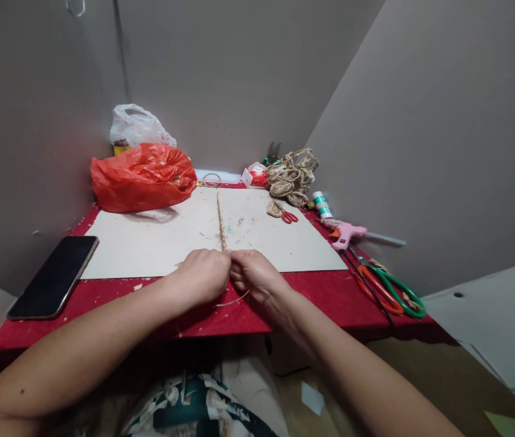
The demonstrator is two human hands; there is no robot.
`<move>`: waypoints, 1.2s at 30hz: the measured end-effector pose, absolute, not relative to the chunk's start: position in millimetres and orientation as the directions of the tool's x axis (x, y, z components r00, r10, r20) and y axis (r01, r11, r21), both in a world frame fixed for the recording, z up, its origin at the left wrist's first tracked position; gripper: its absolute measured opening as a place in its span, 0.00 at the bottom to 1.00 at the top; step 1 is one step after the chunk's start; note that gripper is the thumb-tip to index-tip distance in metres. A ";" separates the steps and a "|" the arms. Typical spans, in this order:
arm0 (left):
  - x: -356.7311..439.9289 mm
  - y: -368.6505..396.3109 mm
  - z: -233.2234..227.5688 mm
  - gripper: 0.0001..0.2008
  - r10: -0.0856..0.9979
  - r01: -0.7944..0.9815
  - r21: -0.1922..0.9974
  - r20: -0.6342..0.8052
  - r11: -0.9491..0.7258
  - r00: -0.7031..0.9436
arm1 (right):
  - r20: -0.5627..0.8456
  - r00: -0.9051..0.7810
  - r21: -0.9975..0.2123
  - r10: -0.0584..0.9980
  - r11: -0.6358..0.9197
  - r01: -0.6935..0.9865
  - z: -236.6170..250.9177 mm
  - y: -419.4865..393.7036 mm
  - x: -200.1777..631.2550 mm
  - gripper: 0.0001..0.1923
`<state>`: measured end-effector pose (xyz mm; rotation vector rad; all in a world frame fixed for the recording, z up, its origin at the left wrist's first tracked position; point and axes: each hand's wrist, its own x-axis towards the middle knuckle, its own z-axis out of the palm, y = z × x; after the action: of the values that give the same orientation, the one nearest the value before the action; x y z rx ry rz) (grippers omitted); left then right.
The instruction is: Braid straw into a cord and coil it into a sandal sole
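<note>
A braided jute cord (221, 220) lies straight along the middle of a cream board (157, 240), running away from me. My left hand (205, 274) and my right hand (255, 276) meet at the cord's near end, fingers pinched on its strands. A loose strand (234, 299) curls out below the hands over the red table cover (330, 294). The fingertips hide the very end of the braid.
A black phone (54, 276) lies at the left. A red plastic bag (143, 176) and a white bag (136, 125) sit at the back left. Jute rope coils (291, 173), small red scissors (288, 215), green tape (321, 205), a pink glue gun (347, 233) and larger scissors (387, 288) line the right. Grey walls close in on both sides.
</note>
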<state>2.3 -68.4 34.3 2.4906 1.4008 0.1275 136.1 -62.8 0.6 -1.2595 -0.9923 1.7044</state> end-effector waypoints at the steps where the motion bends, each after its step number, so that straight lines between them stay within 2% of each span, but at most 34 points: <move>1: 5.6 -75.8 32.3 0.11 0.835 0.816 0.261 -0.057 -0.516 0.547 | -0.363 -0.209 -0.904 0.908 -0.398 -0.155 -0.6 -63.3 136.1 0.15; 5: 6.9 -105.6 28.8 0.09 0.769 0.760 0.273 -0.097 -0.589 0.631 | -0.389 -0.255 -0.877 0.885 -0.441 -0.193 -4.1 -63.5 139.5 0.05; 6: 3.3 -110.3 30.9 0.08 0.738 0.723 0.320 -0.095 -0.613 0.668 | -0.393 -0.270 -0.870 0.879 -0.450 -0.202 -4.1 -63.2 141.1 0.05; 8: -7.2 -111.8 38.3 0.13 0.720 0.649 0.464 -0.035 -0.603 0.693 | -0.395 -0.307 -0.857 0.866 -0.468 -0.217 -3.1 -62.5 144.8 0.04; 10: -17.7 -100.8 46.1 0.15 0.811 0.611 0.597 0.120 -0.520 0.573 | -0.394 -0.345 -0.847 0.852 -0.482 -0.224 -1.2 -61.6 148.5 0.05; 12: -23.1 -81.0 48.9 0.13 0.897 0.625 0.646 0.264 -0.438 0.355 | -0.384 -0.377 -0.846 0.843 -0.485 -0.223 0.7 -60.8 151.3 0.05; 13: -22.8 -70.4 47.5 0.11 0.906 0.616 0.665 0.288 -0.423 0.311 | -0.375 -0.389 -0.849 0.841 -0.480 -0.219 1.6 -60.5 152.2 0.06; 15: -16.9 -52.8 40.1 0.08 0.923 0.540 0.763 0.191 -0.354 0.336 | -0.352 -0.406 -0.865 0.843 -0.459 -0.204 3.0 -60.0 153.2 0.07; 18: -2.7 -42.4 25.9 0.11 0.886 0.415 0.903 -0.100 -0.111 0.453 | -0.320 -0.433 -0.896 0.843 -0.418 -0.152 4.1 -59.4 154.7 0.09; 21: 3.7 -44.2 18.6 0.11 0.870 0.406 0.913 -0.158 -0.052 0.467 | -0.297 -0.455 -0.929 0.839 -0.365 -0.067 4.0 -58.5 158.5 0.10; 25: -1.1 -43.5 18.9 0.12 0.866 0.475 0.867 -0.114 -0.153 0.487 | -0.254 -0.434 -0.967 0.864 -0.235 0.097 1.7 -56.0 163.9 0.10; 29: -2.2 -37.8 21.0 0.11 0.865 0.515 0.830 -0.084 -0.214 0.495 | -0.108 -0.347 -0.965 0.931 -0.014 0.263 0.8 -55.8 164.8 0.09; 31: -0.4 -37.0 21.7 0.10 0.856 0.500 0.854 -0.147 -0.143 0.496 | -0.002 -0.296 -0.877 0.955 0.140 0.459 1.5 -59.0 163.7 0.09; 34: 1.6 -38.9 21.9 0.13 0.808 0.424 0.902 -0.313 0.087 0.499 | 0.099 -0.281 -0.515 0.955 0.290 0.807 2.8 -66.2 160.6 0.12; 35: 1.8 -39.7 21.6 0.14 0.796 0.393 0.908 -0.341 0.142 0.501 | 0.104 -0.285 -0.405 0.953 0.302 0.863 3.2 -68.5 159.5 0.14; 36: 1.9 -40.3 21.1 0.16 0.792 0.368 0.915 -0.345 0.166 0.503 | 0.098 -0.287 -0.345 0.953 0.303 0.888 3.6 -70.3 158.6 0.15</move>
<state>1.9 -40.3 21.1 1.4383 1.0796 0.4066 158.6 -70.3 3.6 -1.6704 -2.2902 0.3239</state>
